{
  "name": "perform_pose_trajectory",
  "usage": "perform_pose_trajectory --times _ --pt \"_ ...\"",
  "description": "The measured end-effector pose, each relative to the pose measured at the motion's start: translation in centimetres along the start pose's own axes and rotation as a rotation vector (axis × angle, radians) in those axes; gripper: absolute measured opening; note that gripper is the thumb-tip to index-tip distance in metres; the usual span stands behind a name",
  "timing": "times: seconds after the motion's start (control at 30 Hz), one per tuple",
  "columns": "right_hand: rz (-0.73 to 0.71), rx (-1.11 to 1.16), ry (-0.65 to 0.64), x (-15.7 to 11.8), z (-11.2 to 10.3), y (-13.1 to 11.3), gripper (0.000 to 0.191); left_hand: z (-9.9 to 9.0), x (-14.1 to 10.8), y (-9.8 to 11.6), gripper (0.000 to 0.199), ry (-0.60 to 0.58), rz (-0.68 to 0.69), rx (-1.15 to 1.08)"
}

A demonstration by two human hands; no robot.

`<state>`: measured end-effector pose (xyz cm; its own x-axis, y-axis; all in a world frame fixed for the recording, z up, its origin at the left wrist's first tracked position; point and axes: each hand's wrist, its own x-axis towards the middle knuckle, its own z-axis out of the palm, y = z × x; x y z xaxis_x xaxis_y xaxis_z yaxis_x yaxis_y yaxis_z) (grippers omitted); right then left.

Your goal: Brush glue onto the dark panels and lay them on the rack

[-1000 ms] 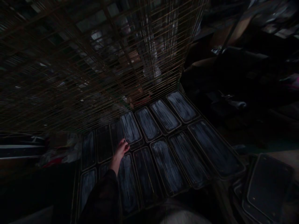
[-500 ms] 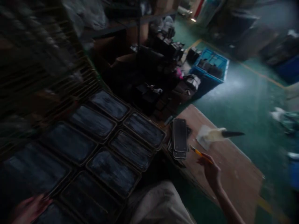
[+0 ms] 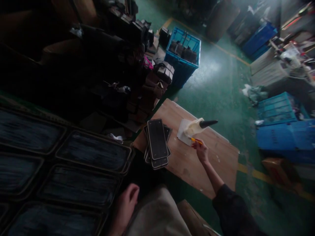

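My right hand (image 3: pixel 201 151) grips a small brush (image 3: pixel 196 141) by its yellow handle. The brush tip is at a whitish sheet (image 3: pixel 182 132) on a wooden board. A cream squeeze bottle (image 3: pixel 195 127) with a black pointed nozzle lies tilted at that sheet. Left of it, dark rectangular panels with pale rims (image 3: pixel 157 139) form an uneven stack. My left hand (image 3: pixel 125 206), fingers curled in and nothing visible in them, hovers by my knee beside the laid-out dark panels (image 3: pixel 81 185), whose faces look streaked.
The wooden board (image 3: pixel 209 167) stands right of my legs. Beyond it are a blue crate (image 3: pixel 183 60) holding dark items and a heap of dark goods (image 3: pixel 137 75). More blue crates (image 3: pixel 285 137) stand at the right on the green floor.
The view has swung right. My right hand has moved the brush from beside the panel stack to the whitish sheet. My left hand has come off the far-left panels toward my knee.
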<state>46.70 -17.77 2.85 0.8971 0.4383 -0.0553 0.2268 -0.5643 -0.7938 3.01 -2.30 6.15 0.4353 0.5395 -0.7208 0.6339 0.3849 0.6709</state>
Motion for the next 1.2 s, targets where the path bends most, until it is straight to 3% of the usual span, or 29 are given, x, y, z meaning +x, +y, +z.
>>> perform_pose_trajectory --times 0.1,0.17,0.23,0.37,0.53,0.67,0.8,0.9,1.07,1.2 --pt "-0.006 -0.043 0.018 3.8 0.1 2.4 0.056 7.9 6.3 2.3 0.02 0.09 0.22 0.13" --pt "-0.02 -0.086 0.005 6.0 0.4 3.9 0.055 10.7 10.5 3.1 0.022 0.229 0.234 0.222" --pt "-0.029 -0.143 -0.018 7.8 0.9 5.3 0.054 11.9 13.8 3.2 0.024 0.345 0.193 0.329" --pt "-0.011 -0.198 -0.071 10.2 2.0 7.7 0.054 12.6 17.2 2.4 0.03 0.421 0.117 0.505" --pt "0.012 -0.197 -0.141 11.1 1.9 8.8 0.05 14.0 18.1 2.0 0.031 0.456 0.041 0.57" --pt "-0.063 -0.287 -0.175 10.6 0.6 8.2 0.039 14.4 18.5 2.6 0.029 0.463 0.02 0.606" --pt "-0.217 -0.473 -0.263 9.0 -0.8 7.6 0.03 14.4 18.6 3.4 0.033 0.399 -0.007 0.676" --pt "-0.272 -0.49 -0.282 7.4 -1.7 7.1 0.03 14.5 18.7 3.9 0.034 0.364 -0.053 0.693" --pt "-0.128 -0.282 -0.161 5.8 -2.3 6.0 0.032 14.4 19.1 4.3 0.032 0.333 -0.104 0.697" --pt "0.126 0.234 0.074 6.7 -0.2 5.7 0.04 14.2 19.4 4.4 0.034 0.29 -0.152 0.718"
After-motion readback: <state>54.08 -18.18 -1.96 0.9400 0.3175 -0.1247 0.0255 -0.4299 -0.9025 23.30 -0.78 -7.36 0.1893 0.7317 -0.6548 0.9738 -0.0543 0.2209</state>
